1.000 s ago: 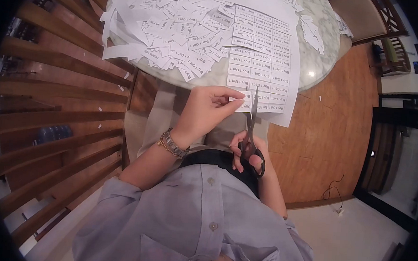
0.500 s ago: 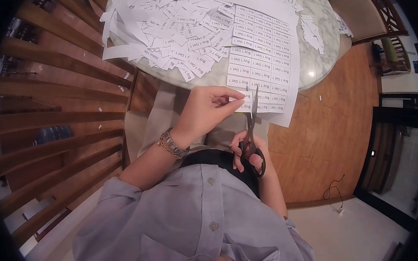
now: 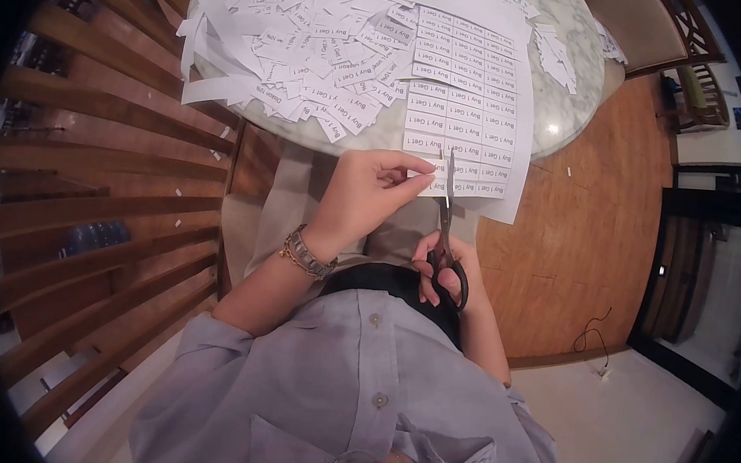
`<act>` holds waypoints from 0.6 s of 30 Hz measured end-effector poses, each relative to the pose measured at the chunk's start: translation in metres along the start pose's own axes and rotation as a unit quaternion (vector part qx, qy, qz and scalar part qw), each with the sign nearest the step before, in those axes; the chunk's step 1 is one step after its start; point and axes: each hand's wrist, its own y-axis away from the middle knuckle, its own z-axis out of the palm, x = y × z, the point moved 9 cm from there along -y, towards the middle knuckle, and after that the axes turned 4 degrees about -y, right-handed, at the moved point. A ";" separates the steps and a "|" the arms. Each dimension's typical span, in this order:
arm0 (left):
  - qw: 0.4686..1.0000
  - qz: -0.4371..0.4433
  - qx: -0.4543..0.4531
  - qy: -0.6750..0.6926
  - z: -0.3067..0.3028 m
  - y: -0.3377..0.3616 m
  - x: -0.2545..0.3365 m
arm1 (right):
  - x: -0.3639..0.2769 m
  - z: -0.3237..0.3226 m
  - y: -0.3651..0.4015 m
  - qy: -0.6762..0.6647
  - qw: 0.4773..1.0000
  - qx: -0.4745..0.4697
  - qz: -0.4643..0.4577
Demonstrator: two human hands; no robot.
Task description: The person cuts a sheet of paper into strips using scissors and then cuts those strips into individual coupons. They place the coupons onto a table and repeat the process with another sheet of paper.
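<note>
My left hand (image 3: 371,196), with a watch at the wrist, is closed in a pinch on the lower left edge of a printed sheet of paper (image 3: 520,147). The sheet bears rows of "Buy 1 Get 1" labels and hangs over the near table edge. My right hand (image 3: 447,266) is wrapped round the black handles of a pair of scissors (image 3: 446,215). Their blades point away from me and lie across the sheet's lower rows, just right of my left fingertips. The blade tips stand slightly apart.
A heap of cut paper slips (image 3: 330,59) covers the left of the round marble table (image 3: 564,116). More slips (image 3: 555,56) lie at its right. A slatted wooden railing (image 3: 103,160) runs along the left. A chair (image 3: 637,31) stands at the back right, and a cable (image 3: 589,334) lies on the floor.
The scissor blades have come closer together, and the right fingers have shifted slightly with the handles. My left hand keeps its pinch almost in place.
</note>
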 end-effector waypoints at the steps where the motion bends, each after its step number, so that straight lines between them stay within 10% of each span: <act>1: 1.000 0.000 0.000 0.008 0.000 0.000 0.000 | 0.000 0.000 0.000 -0.001 1.000 -0.001 -0.001; 18: 1.000 -0.002 0.004 -0.014 -0.001 0.000 0.001 | 0.000 -0.005 0.001 0.033 0.999 0.036 0.016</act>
